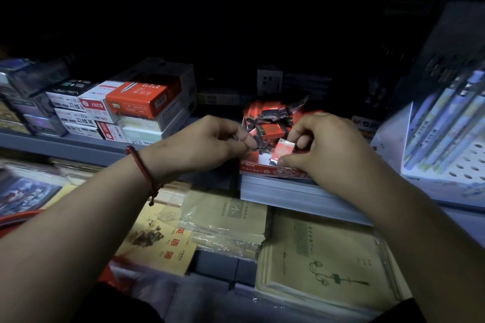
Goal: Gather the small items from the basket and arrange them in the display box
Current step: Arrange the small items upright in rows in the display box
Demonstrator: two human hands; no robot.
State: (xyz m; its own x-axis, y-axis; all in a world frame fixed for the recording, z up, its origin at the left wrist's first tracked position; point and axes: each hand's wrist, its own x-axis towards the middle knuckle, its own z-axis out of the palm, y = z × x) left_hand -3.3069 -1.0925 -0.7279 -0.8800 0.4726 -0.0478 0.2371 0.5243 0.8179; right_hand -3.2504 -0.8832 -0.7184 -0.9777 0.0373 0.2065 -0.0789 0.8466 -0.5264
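Note:
A low red display box (273,171) sits on the grey shelf, heaped with several small red-and-black wrapped packets (270,113). My left hand (207,141) reaches in from the left and pinches a dark packet at the box's near left side. My right hand (322,144) comes in from the right, its thumb and fingers curled round a red packet (282,151) tilted just inside the front wall. A red rim (18,217) shows at the far left edge, perhaps the basket; most of it is hidden by my left arm.
Stacked pen boxes (126,105) in red, white and grey stand on the shelf to the left. A white perforated stand holding pens (451,123) rises on the right. Below the shelf edge (288,191) lie notebooks in plastic sleeves (322,259). The back of the shelf is dark.

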